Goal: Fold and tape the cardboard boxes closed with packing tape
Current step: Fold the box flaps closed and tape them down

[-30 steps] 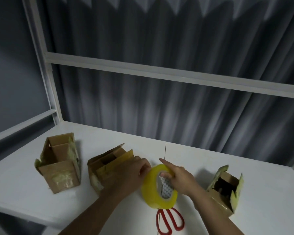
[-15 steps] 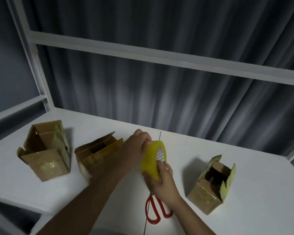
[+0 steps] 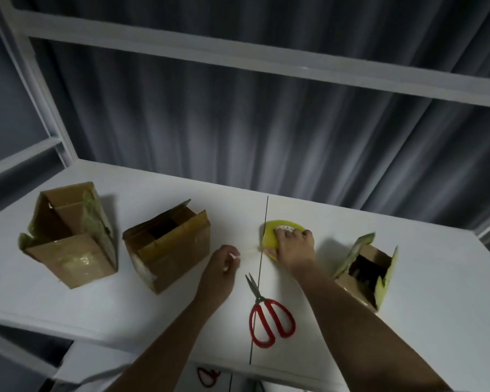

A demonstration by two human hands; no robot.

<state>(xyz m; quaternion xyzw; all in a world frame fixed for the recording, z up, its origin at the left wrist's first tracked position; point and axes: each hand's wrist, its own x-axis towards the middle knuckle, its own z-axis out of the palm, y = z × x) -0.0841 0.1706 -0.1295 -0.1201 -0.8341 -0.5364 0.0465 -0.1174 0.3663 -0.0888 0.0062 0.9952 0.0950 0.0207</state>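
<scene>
Head view: tape roll (image 3: 275,234) now lies on the counter (image 3: 422,278), lifted a moment ago.
Hands: right hand (image 3: 294,244) grips the roll; left hand (image 3: 224,264) pinches its pulled-out strip.
Boxes: middle box (image 3: 167,244) open, untaped.
Meaning: strip likely ready for cutting.

White tabletop (image 3: 408,321) with a white frame (image 3: 238,56); pleated grey curtain (image 3: 238,131) behind, apparently dimly lit.

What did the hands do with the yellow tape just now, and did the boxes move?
The tape roll, held up between both hands before, now lies on the table under the right hand. The left hand has drawn away leftward, pinching the tape end, so a short strip stretches out. The three boxes and scissors seem unmoved, though the camera shifted.
</scene>
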